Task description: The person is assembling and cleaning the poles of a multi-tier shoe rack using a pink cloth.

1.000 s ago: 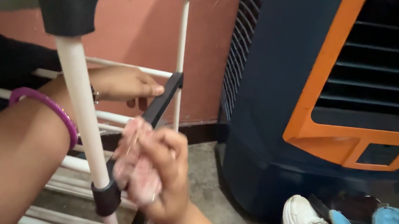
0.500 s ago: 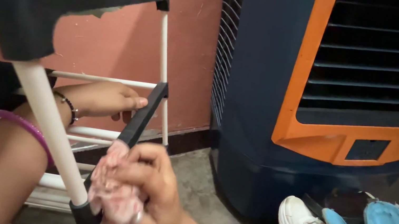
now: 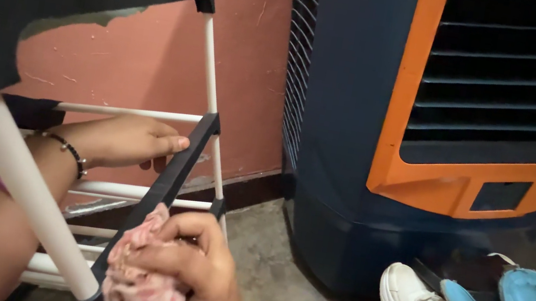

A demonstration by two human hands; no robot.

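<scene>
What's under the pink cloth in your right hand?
The pink cloth, bunched in the right hand, is pressed against the black diagonal bar of the drying rack. The stretch of bar beneath the cloth is covered. The left hand holds a white rail higher up.

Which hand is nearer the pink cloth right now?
Right. The right hand grips the pink cloth against the rack's black bar; the left hand is higher up, touching that bar, apart from the cloth.

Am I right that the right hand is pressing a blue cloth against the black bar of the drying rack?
Not quite: the head view shows the cloth is pink, not blue. The right hand is indeed pressing it against the black bar of the drying rack.
</scene>
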